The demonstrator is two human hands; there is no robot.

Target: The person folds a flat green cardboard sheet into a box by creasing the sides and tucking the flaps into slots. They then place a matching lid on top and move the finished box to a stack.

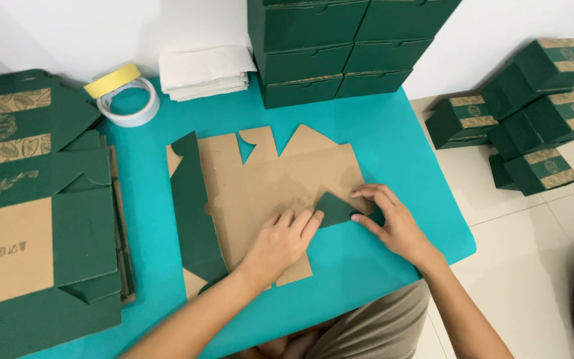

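A flat die-cut cardboard box blank (260, 179) lies brown side up on the teal table (393, 126). Its long left flap is folded over, showing dark green. My left hand (280, 242) presses flat on the blank near its lower right part. My right hand (390, 219) pinches a small green triangular corner flap (335, 207) folded over onto the brown face. Both hands touch the blank; neither lifts it.
A stack of flat green blanks (41, 199) fills the table's left side. Two tape rolls (127, 96) and a pile of white paper (204, 70) sit at the back. Assembled green boxes (340, 46) are stacked behind, with more boxes (533, 106) on the tiled floor at right.
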